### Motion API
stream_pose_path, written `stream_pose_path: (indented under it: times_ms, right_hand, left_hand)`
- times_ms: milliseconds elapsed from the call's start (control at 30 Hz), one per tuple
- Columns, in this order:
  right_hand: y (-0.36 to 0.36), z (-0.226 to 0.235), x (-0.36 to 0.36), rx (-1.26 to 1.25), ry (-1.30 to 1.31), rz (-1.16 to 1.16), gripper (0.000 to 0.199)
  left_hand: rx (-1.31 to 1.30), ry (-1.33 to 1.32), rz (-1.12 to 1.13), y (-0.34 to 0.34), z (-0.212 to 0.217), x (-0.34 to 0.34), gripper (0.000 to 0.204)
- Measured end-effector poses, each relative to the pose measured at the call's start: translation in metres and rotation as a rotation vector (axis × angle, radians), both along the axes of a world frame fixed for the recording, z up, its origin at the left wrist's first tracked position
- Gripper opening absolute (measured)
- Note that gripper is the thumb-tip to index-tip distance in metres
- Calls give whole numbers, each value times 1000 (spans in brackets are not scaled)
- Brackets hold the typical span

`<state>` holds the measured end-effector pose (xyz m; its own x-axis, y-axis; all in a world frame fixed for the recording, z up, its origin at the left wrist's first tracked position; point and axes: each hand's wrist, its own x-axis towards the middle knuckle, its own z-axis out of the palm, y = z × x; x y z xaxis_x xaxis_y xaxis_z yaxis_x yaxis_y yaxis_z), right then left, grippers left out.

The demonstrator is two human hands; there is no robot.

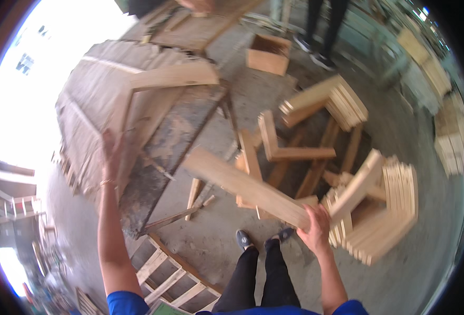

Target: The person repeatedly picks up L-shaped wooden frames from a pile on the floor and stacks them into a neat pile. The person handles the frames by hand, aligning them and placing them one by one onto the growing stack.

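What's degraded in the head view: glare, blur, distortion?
Head view throughout: bright white area at upper left nearly burnt out; bare left hand looks smeared, as does the far end of the long pale wooden board in the right hand; black fisheye border at both sides, scene curving toward it.
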<state>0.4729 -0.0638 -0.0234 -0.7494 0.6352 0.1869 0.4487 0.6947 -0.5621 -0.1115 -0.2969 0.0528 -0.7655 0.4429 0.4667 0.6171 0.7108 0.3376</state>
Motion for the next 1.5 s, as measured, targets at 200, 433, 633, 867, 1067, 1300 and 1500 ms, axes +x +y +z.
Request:
stream_pose_path:
  times_ms: [200,433,633,867,1067,1300,1500]
  right_hand:
    - [0,14,26,-75,-325,259,67]
    - [6,36,32,-247,-439,602,52]
    - [30,63,53,-224,207,-12,54]
    - [-12,-5,66,-1364,540,-400,86]
    - [-32,-7,-20,-1586,670,-119,73]
    - [-39,-12,-83,-1580,555,-134,61]
    - [-27,-5,-119,-1307,523,-64,73]
  left_hand:
    - [100,-188,-340,67,-1,165,65]
    - [-643,-598,-1085,55,-55,441,92]
    - [-356,-846,-825,69,-106,488,75]
    - [-44,-1300,-569,71,-116,511,64]
    - [233,-1871,-636,47,-117,491,48]
    - [377,-1924,-394,36,-81,443,50]
    - [435,-1752,-248,37,-81,441,48]
